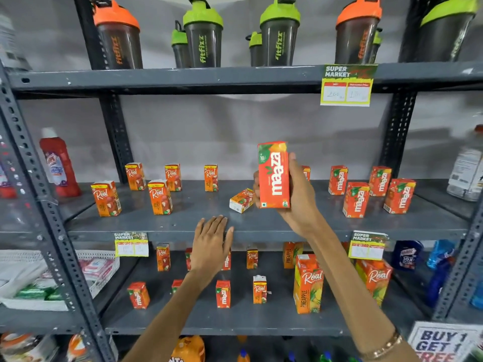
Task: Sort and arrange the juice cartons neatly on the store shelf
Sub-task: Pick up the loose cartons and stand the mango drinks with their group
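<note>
My right hand point(298, 194) grips a red Maaza carton point(274, 176), held upright above the middle shelf point(183, 226). My left hand point(213, 241) lies flat with fingers spread on that shelf's front edge, holding nothing. Several orange Real cartons point(159, 197) stand scattered on the shelf's left half. One Real carton point(241, 200) lies tipped on its side just left of the held carton. Several Maaza cartons point(356, 199) stand grouped on the right. The lower shelf point(235, 325) carries mixed small Real and Maaza cartons and larger Real pineapple cartons point(308, 284).
Shaker bottles point(202, 35) with green and orange lids line the top shelf. A red cleaner bottle point(58, 163) stands at the left, a clear bottle point(467, 165) at the right. Price tags point(346, 86) hang from shelf edges. Slotted steel uprights point(52, 218) frame the bays.
</note>
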The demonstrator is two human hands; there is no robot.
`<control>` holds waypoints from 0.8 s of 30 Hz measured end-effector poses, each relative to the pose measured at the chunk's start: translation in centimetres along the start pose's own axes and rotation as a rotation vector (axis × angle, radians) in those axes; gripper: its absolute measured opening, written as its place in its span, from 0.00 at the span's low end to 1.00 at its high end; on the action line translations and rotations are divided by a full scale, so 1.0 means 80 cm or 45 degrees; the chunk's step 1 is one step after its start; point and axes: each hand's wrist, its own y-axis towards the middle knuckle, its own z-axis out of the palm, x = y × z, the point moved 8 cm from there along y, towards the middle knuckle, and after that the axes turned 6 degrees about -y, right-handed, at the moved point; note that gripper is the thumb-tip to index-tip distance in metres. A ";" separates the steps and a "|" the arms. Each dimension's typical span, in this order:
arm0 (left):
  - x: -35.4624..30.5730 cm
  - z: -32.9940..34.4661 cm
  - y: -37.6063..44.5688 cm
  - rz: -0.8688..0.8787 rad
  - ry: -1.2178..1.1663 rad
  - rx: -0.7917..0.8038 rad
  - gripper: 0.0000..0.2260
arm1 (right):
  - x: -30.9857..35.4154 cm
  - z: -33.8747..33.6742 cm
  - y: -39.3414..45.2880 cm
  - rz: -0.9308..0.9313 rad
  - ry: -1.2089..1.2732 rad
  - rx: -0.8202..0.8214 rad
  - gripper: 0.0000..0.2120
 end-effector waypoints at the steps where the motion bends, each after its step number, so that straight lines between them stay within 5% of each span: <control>1: 0.000 0.000 0.000 -0.006 0.004 0.005 0.29 | 0.014 0.006 -0.011 -0.024 0.014 0.028 0.29; 5: -0.004 -0.002 0.000 0.001 0.044 0.039 0.28 | 0.046 0.025 -0.043 -0.115 0.007 0.206 0.41; 9: -0.009 -0.006 0.001 -0.002 0.055 0.066 0.26 | 0.042 0.031 -0.049 -0.174 -0.004 0.320 0.36; 24: -0.011 -0.006 -0.003 -0.049 0.069 0.113 0.23 | -0.065 -0.158 0.020 -0.041 -0.420 -0.036 0.19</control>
